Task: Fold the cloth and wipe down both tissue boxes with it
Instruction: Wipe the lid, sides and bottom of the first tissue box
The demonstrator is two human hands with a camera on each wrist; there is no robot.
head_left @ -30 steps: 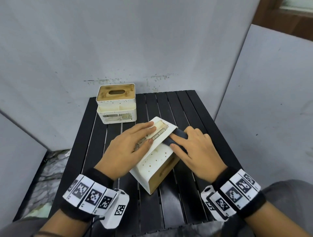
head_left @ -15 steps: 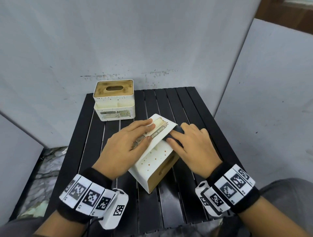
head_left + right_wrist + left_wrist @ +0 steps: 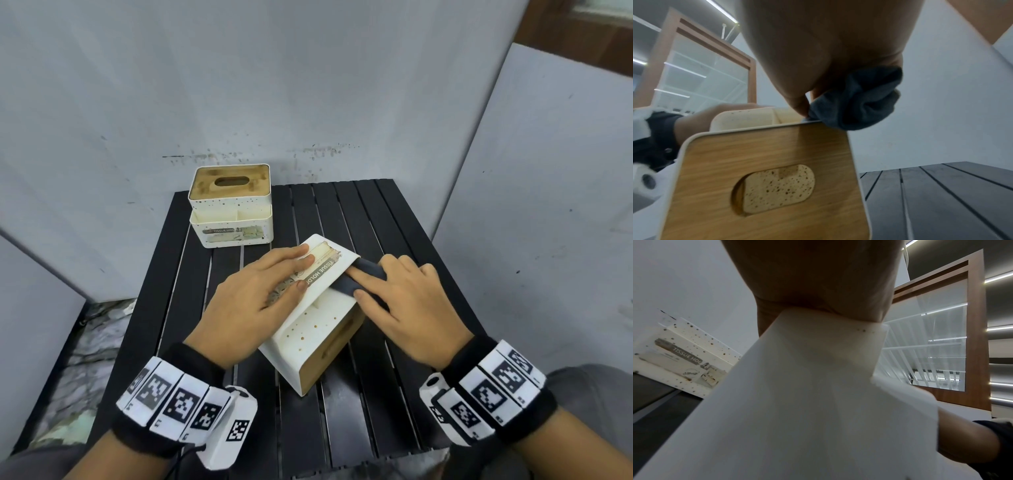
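One white speckled tissue box (image 3: 308, 339) lies tipped on its side at the middle of the black slatted table (image 3: 376, 212), its wooden lid (image 3: 777, 146) facing right and towards me. My left hand (image 3: 291, 274) presses flat on its labelled upper face, fingers straight. My right hand (image 3: 363, 284) holds a bunched dark grey cloth (image 3: 368, 270) between thumb and fingers against the box's upper right edge; the right wrist view shows the cloth (image 3: 857, 100) on that rim. The second tissue box (image 3: 230, 205) stands upright at the table's far left, also seen in the left wrist view (image 3: 680, 356).
Grey panels close in behind the table and on the right. The floor beside the table's left edge (image 3: 85, 342) is marbled. Bare slats lie to the right of the tipped box and in front of it.
My right hand has rubbed the cloth a little along the tipped box's upper edge, so more cloth shows now. The left hand has stayed pressed on the box.
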